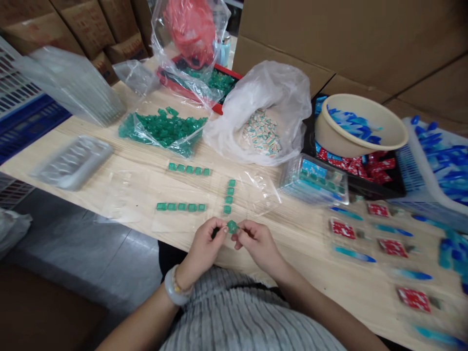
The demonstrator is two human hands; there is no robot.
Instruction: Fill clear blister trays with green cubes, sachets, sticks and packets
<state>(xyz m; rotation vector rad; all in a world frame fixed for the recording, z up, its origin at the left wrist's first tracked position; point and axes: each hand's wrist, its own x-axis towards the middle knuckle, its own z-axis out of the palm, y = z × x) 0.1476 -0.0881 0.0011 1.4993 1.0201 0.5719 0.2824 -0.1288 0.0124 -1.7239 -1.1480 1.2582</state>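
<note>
Both hands at lower centre of frame, over table (300,229) edge: left hand (203,246) and right hand (256,241) fingers pinch one green tile (231,226) between them (tile rows just above, green tile bag upper left).

No legible text. Faint red print on the cardboard boxes (87,22) at upper left is too blurred to read; markings on the red packets (413,298) are unreadable.
</note>
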